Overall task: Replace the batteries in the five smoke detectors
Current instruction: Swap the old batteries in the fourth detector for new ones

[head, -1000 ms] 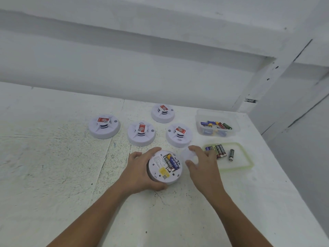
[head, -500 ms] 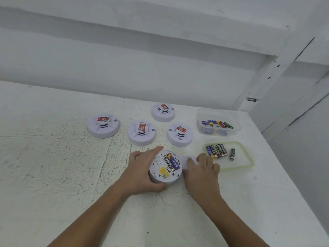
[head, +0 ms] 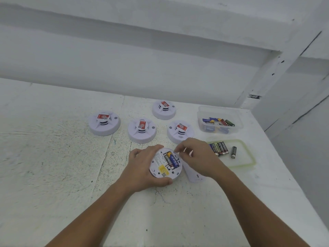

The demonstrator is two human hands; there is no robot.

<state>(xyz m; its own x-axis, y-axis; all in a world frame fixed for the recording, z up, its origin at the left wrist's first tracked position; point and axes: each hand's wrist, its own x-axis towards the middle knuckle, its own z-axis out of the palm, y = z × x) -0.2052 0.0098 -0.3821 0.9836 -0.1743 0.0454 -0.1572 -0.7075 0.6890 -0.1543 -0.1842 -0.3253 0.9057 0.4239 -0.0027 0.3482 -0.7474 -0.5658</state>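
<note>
An upturned smoke detector (head: 160, 169) lies on the white table with its battery bay uncovered and two batteries (head: 171, 160) inside. My left hand (head: 142, 168) grips its left rim. My right hand (head: 199, 157) hovers over its right side, fingers curled, fingertips at the far end of the battery bay; I see nothing held in them. The detached white cover (head: 193, 176) lies on the table under my right wrist. Several other detectors stand face up behind: (head: 104, 123), (head: 142, 130), (head: 164, 109), (head: 179, 131).
A clear plastic box (head: 238, 126) at the back right holds several mixed batteries. In front of it, a green-rimmed tray (head: 248, 160) carries a row of batteries (head: 219, 148) and one loose battery (head: 233, 152). The table's right edge runs close by.
My right hand set the white cover down on the table beside the detector, then moved left with its fingertips over the battery bay. My left hand stayed on the detector.
</note>
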